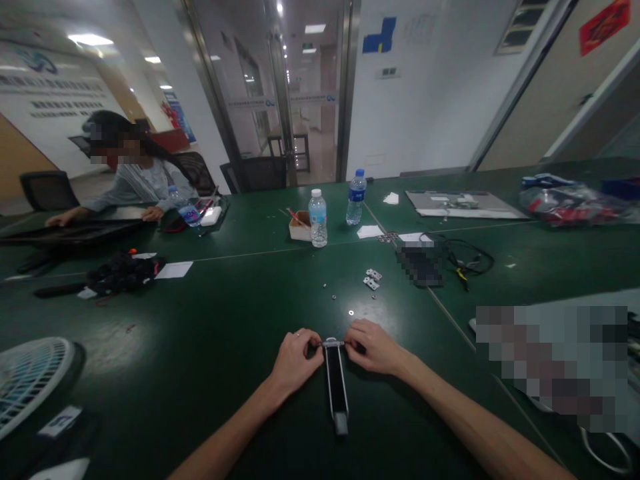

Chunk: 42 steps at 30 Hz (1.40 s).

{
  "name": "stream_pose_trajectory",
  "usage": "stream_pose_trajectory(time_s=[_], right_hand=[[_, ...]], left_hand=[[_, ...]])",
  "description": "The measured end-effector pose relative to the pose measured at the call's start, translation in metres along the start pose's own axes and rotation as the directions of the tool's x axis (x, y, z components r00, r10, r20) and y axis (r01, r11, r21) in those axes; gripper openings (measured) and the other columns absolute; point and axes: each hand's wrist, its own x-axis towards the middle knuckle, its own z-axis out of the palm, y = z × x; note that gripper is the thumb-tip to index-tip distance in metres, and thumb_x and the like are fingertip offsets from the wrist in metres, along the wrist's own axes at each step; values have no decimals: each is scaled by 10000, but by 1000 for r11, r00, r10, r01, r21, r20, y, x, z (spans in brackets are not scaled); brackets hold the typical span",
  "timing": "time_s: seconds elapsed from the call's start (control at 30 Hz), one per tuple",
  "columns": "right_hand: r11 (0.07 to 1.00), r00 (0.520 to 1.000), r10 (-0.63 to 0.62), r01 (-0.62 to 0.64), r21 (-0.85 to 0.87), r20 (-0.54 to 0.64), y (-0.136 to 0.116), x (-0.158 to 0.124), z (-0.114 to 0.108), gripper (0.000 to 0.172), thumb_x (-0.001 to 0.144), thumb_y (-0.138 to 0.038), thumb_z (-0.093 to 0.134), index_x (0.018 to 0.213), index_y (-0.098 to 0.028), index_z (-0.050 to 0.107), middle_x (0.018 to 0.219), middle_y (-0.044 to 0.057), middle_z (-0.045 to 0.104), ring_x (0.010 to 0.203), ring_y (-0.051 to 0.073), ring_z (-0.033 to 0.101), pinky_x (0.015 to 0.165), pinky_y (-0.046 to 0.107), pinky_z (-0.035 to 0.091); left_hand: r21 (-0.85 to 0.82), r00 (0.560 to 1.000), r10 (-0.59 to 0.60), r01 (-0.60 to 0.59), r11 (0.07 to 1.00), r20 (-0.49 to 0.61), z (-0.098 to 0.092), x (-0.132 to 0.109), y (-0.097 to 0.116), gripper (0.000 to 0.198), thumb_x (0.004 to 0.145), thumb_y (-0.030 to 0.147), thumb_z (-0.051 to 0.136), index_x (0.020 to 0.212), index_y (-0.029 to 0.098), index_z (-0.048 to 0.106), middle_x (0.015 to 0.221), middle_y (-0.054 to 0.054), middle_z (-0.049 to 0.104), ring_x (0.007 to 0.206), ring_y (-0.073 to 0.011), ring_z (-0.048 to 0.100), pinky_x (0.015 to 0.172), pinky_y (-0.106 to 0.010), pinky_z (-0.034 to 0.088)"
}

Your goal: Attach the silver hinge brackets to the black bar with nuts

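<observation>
On the green table (pixel 240 347) lies a long narrow metal frame (pixel 344 380), dark between its two light rails, with a grey block at the near end. Across its far end runs a short thin rod (pixel 333 344). The fingers of my left hand (pixel 296 360) are closed in a pinch on the rod's left end. From the other side, my right hand (pixel 373 347) pinches the right end. My fingertips hide both tips of the rod. Beyond my hands lie a small washer (pixel 351 313), a nut (pixel 334 297) and several light metal plates (pixel 371 283).
Two water bottles (pixel 319 220) and a small box (pixel 299 230) stand further back. Cables (pixel 470 257) lie right of centre. A fan (pixel 35 377) is at the left edge. Across the table on the left, a person (pixel 145 177) handles a dark flat panel (pixel 75 231).
</observation>
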Motion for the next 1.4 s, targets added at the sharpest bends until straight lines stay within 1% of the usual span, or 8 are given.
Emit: stream_pose_trajectory(time_s=[0.47, 0.63, 0.7, 0.8, 0.9, 1.0, 1.2, 1.4], right_hand=[[993, 998, -10, 17, -115, 57, -1, 0, 5, 83, 808, -153, 487, 777, -166, 562, 738, 27, 539, 697, 142, 468, 660, 268, 331], [990, 984, -7, 32, -136, 177, -5, 4, -15, 116, 836, -221, 504, 844, -173, 610, 790, 35, 568, 729, 149, 502, 688, 276, 346], [991, 975, 47, -19, -130, 216, -1, 7, -33, 183, 864, -311, 504, 900, -181, 627, 819, 40, 587, 751, 158, 522, 701, 278, 360], [950, 950, 272, -241, -197, 152, 18, 15, -61, 288, 908, -386, 444, 984, -176, 626, 907, 66, 612, 811, 175, 554, 719, 276, 383], [832, 869, 493, -457, -315, 38, 49, 26, -79, 273, 894, -357, 475, 1051, -172, 600, 1013, 87, 615, 902, 195, 573, 761, 270, 392], [719, 778, 627, -592, -364, -25, 76, 39, -82, 268, 881, -356, 513, 1060, -172, 592, 1046, 106, 617, 972, 210, 574, 794, 263, 388], [653, 712, 700, -672, -349, -63, 93, 55, -69, 173, 865, -262, 540, 974, -154, 619, 982, 139, 654, 918, 239, 613, 702, 269, 389], [660, 718, 687, -681, -317, -111, 84, 50, -71, 189, 872, -218, 521, 1032, -145, 589, 932, 140, 662, 897, 237, 616, 706, 271, 380]], left_hand=[[-68, 988, 86, -78, 995, 125, -8, 3, -12, 160, 881, 330, 571, 931, 225, 681, 874, 10, 671, 761, -170, 562, 749, -295, 386], [-56, 992, 73, -67, 996, 107, -5, 2, -12, 203, 894, 356, 546, 981, 229, 678, 900, 3, 665, 764, -175, 559, 745, -295, 389], [-48, 992, 55, -50, 998, 112, -4, 1, -13, 236, 898, 388, 531, 1013, 238, 672, 919, 1, 657, 774, -181, 556, 727, -291, 392], [-53, 992, 42, -36, 998, 121, -4, 1, -15, 265, 894, 415, 526, 1038, 238, 662, 948, -6, 644, 792, -190, 549, 710, -287, 397], [-72, 992, 42, -34, 997, 117, -4, 0, -15, 271, 884, 414, 540, 1045, 229, 657, 950, -13, 637, 786, -189, 542, 704, -286, 401], [-86, 993, 37, -27, 996, 115, -6, 0, -12, 269, 872, 405, 556, 1046, 225, 653, 944, -15, 636, 776, -187, 540, 706, -289, 407], [-111, 996, 22, -13, 994, 85, -10, -4, -5, 221, 852, 353, 588, 1010, 215, 658, 933, -14, 639, 783, -189, 548, 717, -296, 410], [-119, 995, 9, 3, 993, 101, -9, -4, -8, 214, 842, 328, 600, 1022, 223, 652, 930, -7, 633, 771, -178, 549, 732, -299, 422]])
